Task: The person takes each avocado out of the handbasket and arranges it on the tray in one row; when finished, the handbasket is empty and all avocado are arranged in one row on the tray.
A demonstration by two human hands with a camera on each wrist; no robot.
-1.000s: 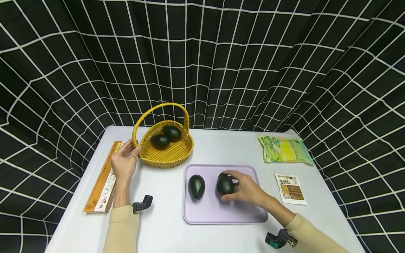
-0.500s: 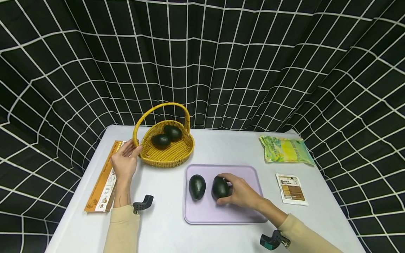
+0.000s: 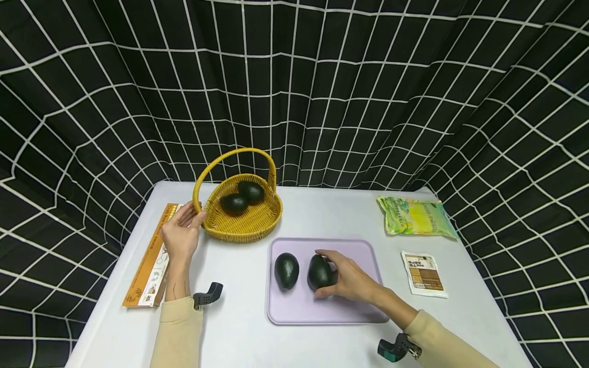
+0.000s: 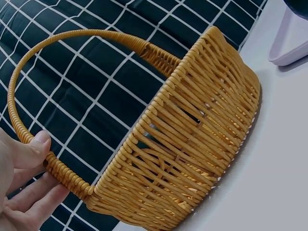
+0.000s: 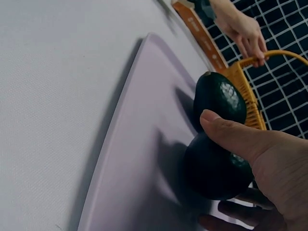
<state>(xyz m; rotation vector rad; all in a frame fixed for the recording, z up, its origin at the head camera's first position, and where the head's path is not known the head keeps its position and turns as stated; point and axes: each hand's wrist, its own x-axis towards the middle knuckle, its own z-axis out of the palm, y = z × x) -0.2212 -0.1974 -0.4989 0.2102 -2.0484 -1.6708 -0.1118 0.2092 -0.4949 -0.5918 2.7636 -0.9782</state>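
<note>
Right hand (image 3: 347, 278), lower centre: thumb and fingers curled round right avocado (image 3: 319, 272) on lilac tray (image 3: 326, 314); some fingertips hidden. Left hand (image 3: 181, 232) pinches wicker basket (image 3: 241, 237) by handle (image 3: 250, 150). Avocados: four, two in basket.

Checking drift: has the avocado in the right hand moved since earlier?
Yes, the held avocado shifted left relative to the tray, nearer its other avocado.

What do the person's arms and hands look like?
The left hand and right hand are bare; both sleeves are plain beige. A black device sits at each sleeve's end; the right one shows a green patch.
</note>
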